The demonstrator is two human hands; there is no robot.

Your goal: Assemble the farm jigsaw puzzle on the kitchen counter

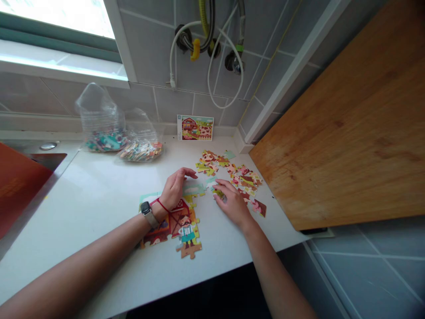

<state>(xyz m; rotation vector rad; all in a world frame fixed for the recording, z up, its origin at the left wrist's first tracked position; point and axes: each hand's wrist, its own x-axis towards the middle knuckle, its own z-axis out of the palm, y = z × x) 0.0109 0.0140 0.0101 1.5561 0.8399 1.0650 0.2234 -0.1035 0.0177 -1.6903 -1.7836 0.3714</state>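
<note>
A partly joined jigsaw puzzle [170, 231] lies on the white counter, showing a red barn and a farmer in a turquoise apron. My left hand [174, 188] rests over its upper edge, fingers loosely stretched to the right, holding nothing. A pale blue strip of joined sky pieces [194, 189] shows just under those fingertips. To the right, my right hand [232, 201] has its thumb and fingers around a blue and yellow-green puzzle piece [211, 182], low over the counter and apart from the joined part. The fingers partly cover this piece. Loose puzzle pieces [245, 179] are spread beyond the right hand.
A picture card [195, 128] of the farm scene leans on the tiled wall. Two clear bags [141, 150] of pieces stand at the back left. A wooden board [348, 133] borders the right side. Hoses and a white cable [209, 75] hang above. An orange-red panel [23, 186] is at far left.
</note>
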